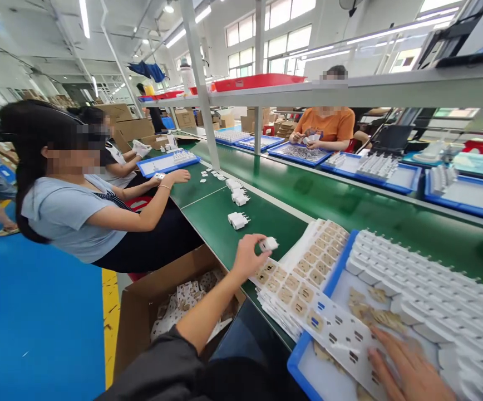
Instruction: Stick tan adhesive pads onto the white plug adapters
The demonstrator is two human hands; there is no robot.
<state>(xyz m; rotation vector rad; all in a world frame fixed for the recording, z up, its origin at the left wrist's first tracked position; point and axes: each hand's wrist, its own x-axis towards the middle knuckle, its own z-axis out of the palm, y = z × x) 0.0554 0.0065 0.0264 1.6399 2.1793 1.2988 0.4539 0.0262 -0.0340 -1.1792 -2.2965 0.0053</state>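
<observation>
My left hand (pixel 250 257) is closed on a white power adapter (pixel 269 244), pinched between thumb and fingers above the green bench. Beneath that hand lies a long sheet of stickers (pixel 297 298), with tan square labels at its far end and a bare white backing with dark cut-outs nearer me. My right hand (pixel 410 365), slightly blurred, rests on the near end of this sheet with its fingers extended. The sheet crosses the rim of a blue-edged tray (pixel 337 262), where rows of white adapters (pixel 420 278) stand packed beside loose tan pieces (pixel 385 318).
More adapters (pixel 238 220) stand on the green bench (pixel 208 209) ahead. Stacked label sheets (pixel 323 250) lie by the tray. Below the bench edge, a cardboard box (pixel 135 317) holds discarded backing. One co-worker (pixel 74 211) sits at left, another (pixel 329 125) across. A shelf (pixel 370 92) spans overhead.
</observation>
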